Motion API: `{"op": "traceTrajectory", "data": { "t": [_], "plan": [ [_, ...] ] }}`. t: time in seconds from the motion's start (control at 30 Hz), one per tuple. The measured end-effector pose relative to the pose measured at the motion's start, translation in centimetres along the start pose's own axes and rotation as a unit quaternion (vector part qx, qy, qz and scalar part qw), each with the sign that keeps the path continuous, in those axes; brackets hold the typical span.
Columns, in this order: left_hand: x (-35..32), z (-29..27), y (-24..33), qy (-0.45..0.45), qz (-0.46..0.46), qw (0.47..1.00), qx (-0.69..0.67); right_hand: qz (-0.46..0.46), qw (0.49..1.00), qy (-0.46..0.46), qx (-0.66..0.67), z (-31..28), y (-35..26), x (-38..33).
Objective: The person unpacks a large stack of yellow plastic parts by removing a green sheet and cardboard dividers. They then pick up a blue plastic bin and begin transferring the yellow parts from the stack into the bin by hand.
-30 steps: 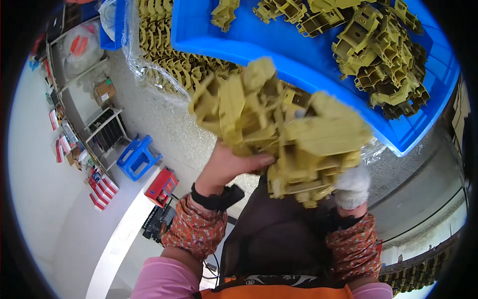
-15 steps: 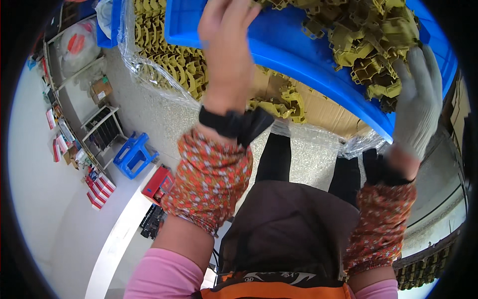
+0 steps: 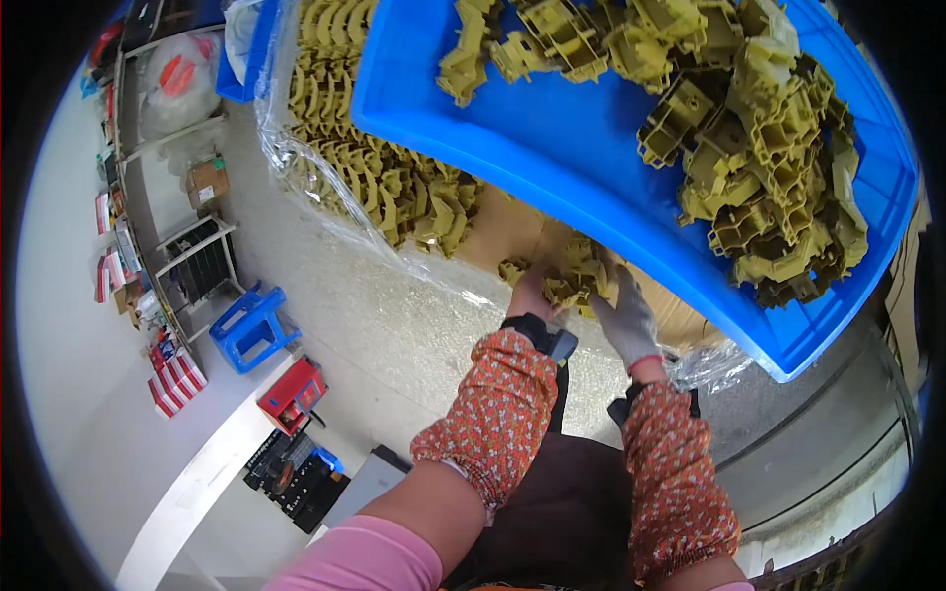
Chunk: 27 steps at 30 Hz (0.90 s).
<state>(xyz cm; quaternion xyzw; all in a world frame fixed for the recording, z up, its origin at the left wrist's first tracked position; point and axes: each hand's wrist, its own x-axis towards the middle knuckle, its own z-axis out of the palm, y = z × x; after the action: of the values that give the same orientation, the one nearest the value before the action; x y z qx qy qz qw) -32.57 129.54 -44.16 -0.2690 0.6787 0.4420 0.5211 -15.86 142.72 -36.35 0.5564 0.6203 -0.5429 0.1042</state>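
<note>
Olive-yellow moulded parts [image 3: 576, 278], open-framed and curved, sit in a small cluster between my two hands below the near edge of the blue tray. My bare left hand [image 3: 532, 293] closes on the cluster's left side, its fingers partly hidden by the parts. On the other side my right hand [image 3: 629, 317], in a pale knitted glove, presses against the cluster with its fingers along it. Brown cardboard [image 3: 507, 231] lies beneath. More of these parts [image 3: 778, 177] are heaped inside the large blue tray [image 3: 591, 202], mostly at its right and far side.
Rows of similar parts [image 3: 340, 108] are stacked left of the tray, edged by clear plastic wrap [image 3: 370, 227]. A blue stool [image 3: 254, 327], a red box [image 3: 292, 394] and a rack [image 3: 163, 231] stand on the left. The tray's rim overhangs the cardboard.
Both hands have come down from over the tray to the cluster on the cardboard, and drawn closer together. The view has shifted, showing more of the tray.
</note>
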Motion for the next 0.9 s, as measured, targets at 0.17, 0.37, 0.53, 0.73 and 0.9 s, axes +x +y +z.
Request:
{"op": "traceTrajectory", "data": {
  "t": [0.17,0.37,0.53,0.73,0.9],
  "plan": [
    [-0.4,-0.5,-3.6,-0.043,0.086,0.995,-0.013,0.066,0.985,-0.109,0.117,1.0,0.4,1.9],
    [-14.4,2.3,-0.1,0.019,0.035,0.979,-0.202,0.051,0.974,-0.149,0.165,-1.7,-1.7,-2.0],
    [-24.6,5.5,6.7,-0.026,0.181,0.98,-0.084,-0.051,0.976,-0.095,0.19,-7.5,-9.4,-9.1],
    [-26.7,12.7,17.4,-0.189,0.385,0.894,0.131,-0.096,0.926,0.072,0.359,-16.2,-17.8,-9.2],
    [-26.5,18.6,25.1,-0.176,0.474,0.798,0.328,-0.106,0.927,0.177,0.313,-20.6,-20.7,-4.4]
  ]
}}
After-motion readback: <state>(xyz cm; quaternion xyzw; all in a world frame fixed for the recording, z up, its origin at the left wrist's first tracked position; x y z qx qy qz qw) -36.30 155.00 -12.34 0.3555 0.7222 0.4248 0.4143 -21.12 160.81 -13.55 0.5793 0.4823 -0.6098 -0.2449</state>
